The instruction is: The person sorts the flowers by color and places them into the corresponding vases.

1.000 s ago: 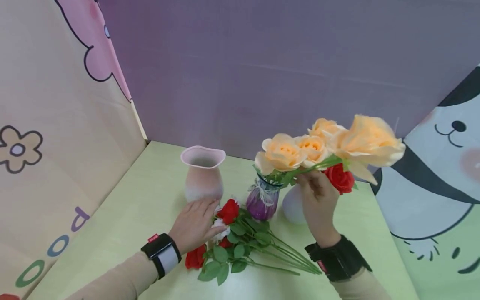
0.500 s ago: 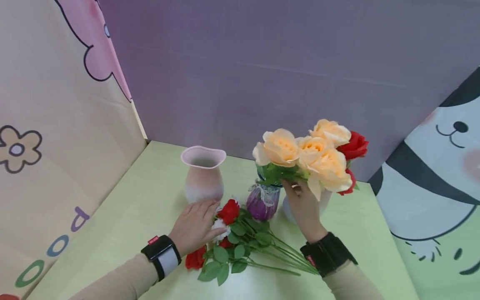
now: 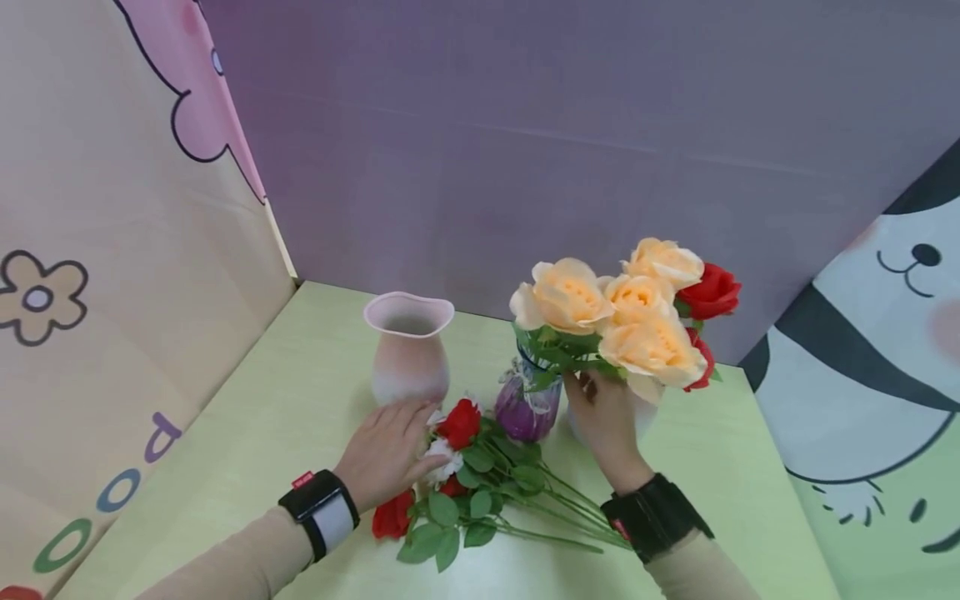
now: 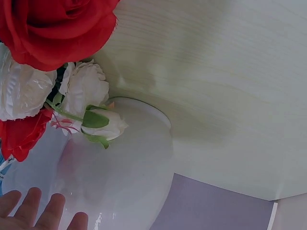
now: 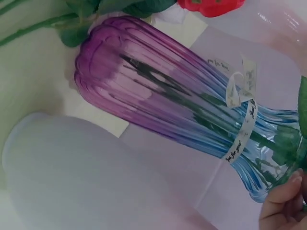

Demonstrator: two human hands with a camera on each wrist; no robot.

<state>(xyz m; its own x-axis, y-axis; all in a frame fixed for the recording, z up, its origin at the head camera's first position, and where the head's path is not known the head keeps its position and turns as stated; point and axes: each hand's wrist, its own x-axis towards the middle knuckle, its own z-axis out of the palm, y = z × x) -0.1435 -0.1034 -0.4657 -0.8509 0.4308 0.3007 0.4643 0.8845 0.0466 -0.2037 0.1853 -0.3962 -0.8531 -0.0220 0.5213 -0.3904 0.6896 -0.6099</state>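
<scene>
My right hand (image 3: 609,429) has its fingers at the mouth of the purple-blue glass vase (image 3: 527,408), pinching the green stem of a peach rose (image 3: 651,346) just below the blooms. In the right wrist view, the fingers (image 5: 283,194) are at the vase's rim, and dark stems show through the ribbed glass (image 5: 158,91). More peach roses (image 3: 566,296) spread above the vase. My left hand (image 3: 386,454) lies with straight fingers beside a pile of red and white flowers (image 3: 459,423), near the pink vase (image 3: 410,358). Its fingertips (image 4: 50,211) show in the left wrist view.
Behind my right hand stands a pale white vase (image 5: 72,167), with red roses (image 3: 710,292) above it. Long green stems (image 3: 570,508) stretch across the table (image 3: 225,467) toward the right. A purple-grey backdrop (image 3: 480,167) closes off the back, with printed panels at both sides.
My right hand has moved left and slightly down with the peach rose, bringing it from a far-right tilt in beside the other peach blooms. The left hand stays in place.
</scene>
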